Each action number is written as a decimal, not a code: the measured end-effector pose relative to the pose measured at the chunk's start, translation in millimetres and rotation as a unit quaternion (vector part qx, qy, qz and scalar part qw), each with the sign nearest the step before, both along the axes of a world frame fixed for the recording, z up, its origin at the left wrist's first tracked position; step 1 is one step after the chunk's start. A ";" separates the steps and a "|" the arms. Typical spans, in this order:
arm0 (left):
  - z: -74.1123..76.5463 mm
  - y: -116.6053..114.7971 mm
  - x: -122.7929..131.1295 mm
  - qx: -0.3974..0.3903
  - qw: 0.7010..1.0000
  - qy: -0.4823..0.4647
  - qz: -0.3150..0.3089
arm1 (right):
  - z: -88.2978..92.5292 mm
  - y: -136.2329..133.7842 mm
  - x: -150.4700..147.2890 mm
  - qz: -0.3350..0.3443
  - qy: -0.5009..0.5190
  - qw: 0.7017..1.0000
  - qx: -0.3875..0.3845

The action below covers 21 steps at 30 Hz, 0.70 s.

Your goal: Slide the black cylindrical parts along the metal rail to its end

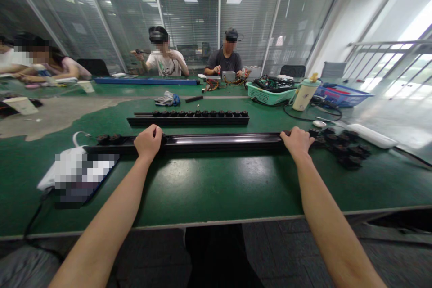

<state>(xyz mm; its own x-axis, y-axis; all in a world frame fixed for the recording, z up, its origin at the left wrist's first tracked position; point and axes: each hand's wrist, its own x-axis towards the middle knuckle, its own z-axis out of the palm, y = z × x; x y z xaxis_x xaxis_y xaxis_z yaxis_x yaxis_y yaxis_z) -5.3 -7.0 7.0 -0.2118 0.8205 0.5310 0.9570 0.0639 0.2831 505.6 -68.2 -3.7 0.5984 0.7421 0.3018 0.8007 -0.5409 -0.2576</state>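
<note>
Left hand (pixel 147 141) and right hand (pixel 298 141) are clasping a black rail (pixel 222 141), mid-frame.
Likely stiff, slick, it's needing support toward both ends.

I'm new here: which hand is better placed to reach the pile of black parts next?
Likely the right hand: it's beside the pile, while the left hand is farther along the black rail.
</note>
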 end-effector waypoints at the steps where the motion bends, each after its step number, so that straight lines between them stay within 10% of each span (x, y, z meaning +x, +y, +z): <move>1: 0.0 0.0 -0.1 -0.001 1.000 0.000 0.000 | -0.3 0.0 0.1 -0.001 0.000 1.000 0.002; 21: -2.2 1.5 -2.2 0.011 1.000 -0.015 -0.011 | -1.0 0.4 -3.2 -0.032 0.010 0.999 0.009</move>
<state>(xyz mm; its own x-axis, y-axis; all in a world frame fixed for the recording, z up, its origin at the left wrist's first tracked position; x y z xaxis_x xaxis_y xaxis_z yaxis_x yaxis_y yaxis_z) -7.5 -5.5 4.8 -0.2100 0.8130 0.5431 0.9492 0.0364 0.3126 502.4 -67.8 -4.7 0.6504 0.6970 0.3020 0.7593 -0.5860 -0.2829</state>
